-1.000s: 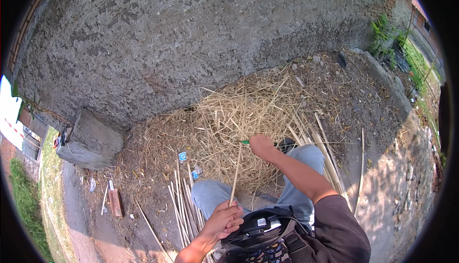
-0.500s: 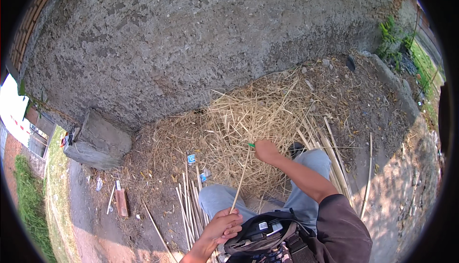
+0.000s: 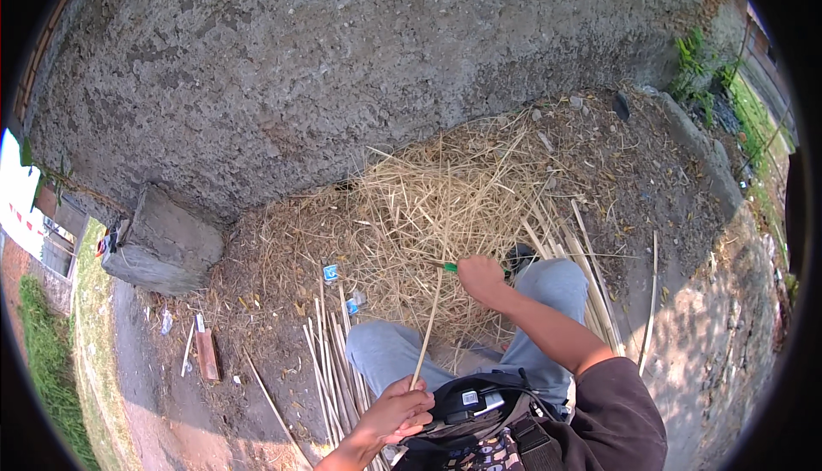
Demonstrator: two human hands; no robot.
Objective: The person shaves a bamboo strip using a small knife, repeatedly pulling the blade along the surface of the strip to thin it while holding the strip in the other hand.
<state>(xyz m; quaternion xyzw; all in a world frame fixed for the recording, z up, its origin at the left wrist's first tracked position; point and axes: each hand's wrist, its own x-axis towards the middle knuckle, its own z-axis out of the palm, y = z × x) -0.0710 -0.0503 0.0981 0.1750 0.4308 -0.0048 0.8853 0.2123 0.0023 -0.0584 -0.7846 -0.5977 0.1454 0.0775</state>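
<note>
My left hand (image 3: pixel 399 409) is closed around the near end of a thin pale bamboo strip (image 3: pixel 428 330), close to the black bag at my waist. The strip slants up and away between my knees. At its far end my right hand (image 3: pixel 481 280) grips a knife (image 3: pixel 450 267) by its green handle. Its dark, thin blade points left across the strip and is hard to make out against the shavings. Below the knife lies a wide heap of pale bamboo shavings (image 3: pixel 428 205).
Bamboo strips (image 3: pixel 330 360) lie beside my left knee, and wider bamboo lengths (image 3: pixel 582 278) beside my right. A rough grey wall (image 3: pixel 342 77) rises behind the heap. At left are a concrete block (image 3: pixel 167 248) and a cleaver-like tool with a brown wooden handle (image 3: pixel 207 354).
The view has shifted slightly. My right hand still grips the knife at the strip's far end, its blade showing more to the left. My left hand keeps its hold.
</note>
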